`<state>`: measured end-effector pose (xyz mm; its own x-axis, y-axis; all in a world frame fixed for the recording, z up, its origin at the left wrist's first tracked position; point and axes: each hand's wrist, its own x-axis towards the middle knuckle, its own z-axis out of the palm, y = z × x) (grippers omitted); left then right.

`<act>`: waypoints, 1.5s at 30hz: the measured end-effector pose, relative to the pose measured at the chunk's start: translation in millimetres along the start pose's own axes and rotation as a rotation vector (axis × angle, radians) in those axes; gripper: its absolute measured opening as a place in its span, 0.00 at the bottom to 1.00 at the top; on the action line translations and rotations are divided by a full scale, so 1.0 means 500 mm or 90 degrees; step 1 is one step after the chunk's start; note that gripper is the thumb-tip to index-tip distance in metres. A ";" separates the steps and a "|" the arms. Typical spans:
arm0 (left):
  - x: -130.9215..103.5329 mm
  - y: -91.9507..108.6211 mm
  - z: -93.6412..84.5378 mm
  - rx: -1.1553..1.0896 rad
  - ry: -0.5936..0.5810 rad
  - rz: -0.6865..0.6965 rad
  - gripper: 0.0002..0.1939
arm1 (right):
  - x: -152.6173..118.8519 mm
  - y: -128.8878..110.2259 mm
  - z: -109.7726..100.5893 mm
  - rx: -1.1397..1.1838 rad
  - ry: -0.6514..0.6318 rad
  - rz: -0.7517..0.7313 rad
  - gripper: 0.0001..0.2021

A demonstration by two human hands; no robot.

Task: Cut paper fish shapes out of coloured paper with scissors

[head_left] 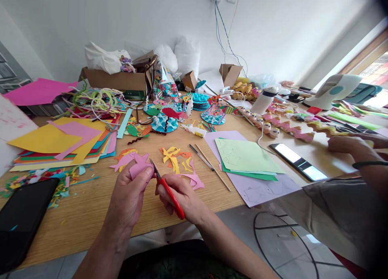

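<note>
My left hand pinches a pink paper cutout shaped like a fish, between thumb and fingers. Red-handled scissors are in my right hand, its fingers wrapped round the handles. The blades point up and left, their tips right beside the edge of the pink paper. Behind my left hand, more pink and orange fish cutouts lie on the wooden table. Yellow and orange paper offcuts and a pink offcut lie just beyond the scissors.
A pen and a wooden stick lie right of the scraps, beside green paper sheets. At left are stacked coloured papers and a black phone. Decorated blue discs stand behind. A co-worker's hand is at far right.
</note>
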<state>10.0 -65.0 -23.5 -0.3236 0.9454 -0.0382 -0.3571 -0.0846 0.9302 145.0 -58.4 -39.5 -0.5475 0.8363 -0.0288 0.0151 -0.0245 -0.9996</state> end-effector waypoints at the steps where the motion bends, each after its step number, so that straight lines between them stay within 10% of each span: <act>1: 0.000 -0.001 -0.001 0.000 -0.001 0.002 0.04 | 0.000 0.001 0.000 0.002 0.001 -0.002 0.20; 45: 0.000 0.010 -0.004 0.044 -0.032 -0.050 0.05 | -0.007 0.019 -0.003 0.030 -0.006 0.032 0.22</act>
<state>6.3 -65.9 -19.4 -0.2522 0.9629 -0.0958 -0.3178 0.0111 0.9481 148.4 -60.8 -49.0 -0.5555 0.8277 -0.0793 0.0039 -0.0927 -0.9957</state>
